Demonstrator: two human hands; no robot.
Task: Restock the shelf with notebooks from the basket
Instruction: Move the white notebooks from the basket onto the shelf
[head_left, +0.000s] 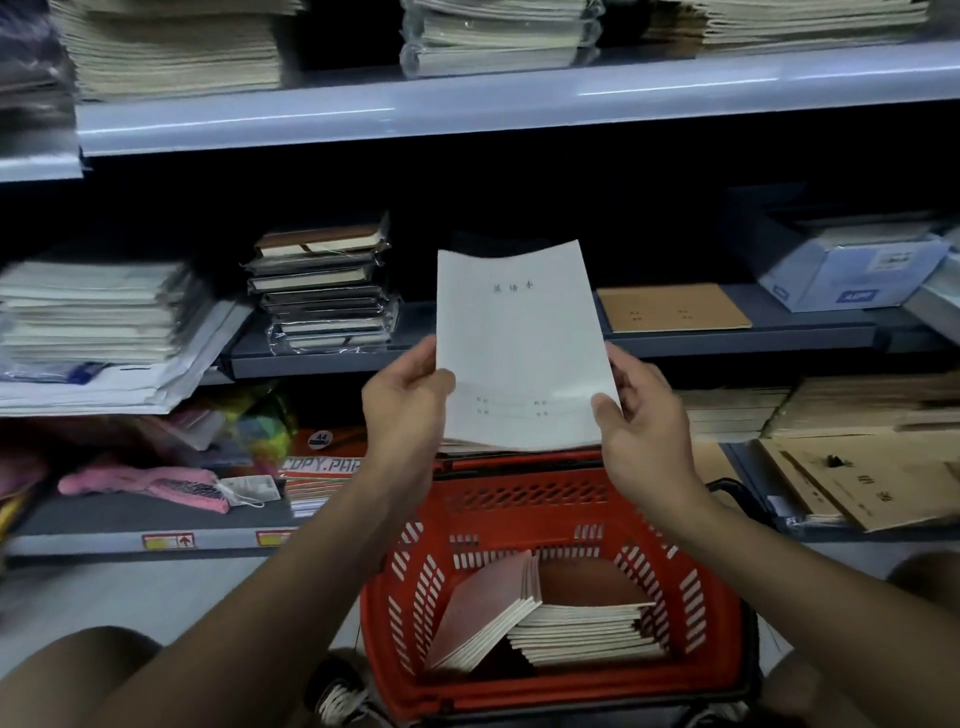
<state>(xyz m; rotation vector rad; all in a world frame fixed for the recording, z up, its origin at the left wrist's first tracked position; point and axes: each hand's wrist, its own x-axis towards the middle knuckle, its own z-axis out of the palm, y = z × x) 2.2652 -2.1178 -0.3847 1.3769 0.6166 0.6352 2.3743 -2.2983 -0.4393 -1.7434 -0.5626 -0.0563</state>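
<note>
Notebooks (524, 348) sit gripped in both hands (410, 395), not yet shelved, with more stacked in the basket (691, 587)

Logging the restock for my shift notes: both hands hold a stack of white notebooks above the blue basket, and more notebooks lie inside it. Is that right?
Not quite: the basket is red, not blue, as the head view shows. The rest stands: the left hand and right hand hold the stack of white notebooks above it, and more notebooks lie inside.

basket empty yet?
No. The basket still holds two notebook stacks, one flat and one leaning on it.
</note>
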